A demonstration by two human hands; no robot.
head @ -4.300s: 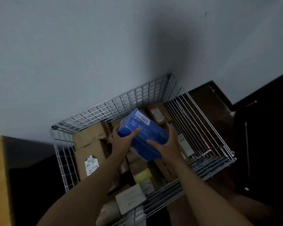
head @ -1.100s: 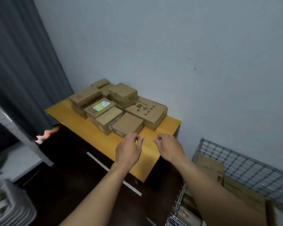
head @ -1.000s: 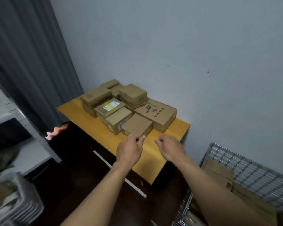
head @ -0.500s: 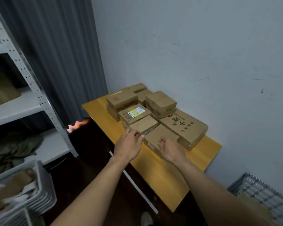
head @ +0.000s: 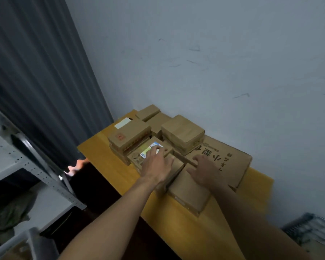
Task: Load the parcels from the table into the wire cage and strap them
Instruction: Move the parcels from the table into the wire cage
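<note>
Left hand point(head: 157, 164) lies flat, fingers straight, on the labelled parcel point(head: 139, 156). Right hand point(head: 204, 171), fingers spread and loose, rests on the plain parcel point(head: 189, 192). Both parcels sit just beside the large printed carton point(head: 231, 160).

brown parcels point(head: 182, 130), seemingly stacked, on table point(head: 176, 226)

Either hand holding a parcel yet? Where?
Nothing is gripped yet. The left hand lies flat on top of the labelled box; the right hand rests open at the near edge of the printed carton.

Grey curtain point(head: 36, 81) hangs behind white metal shelving point(head: 2, 164).
</note>
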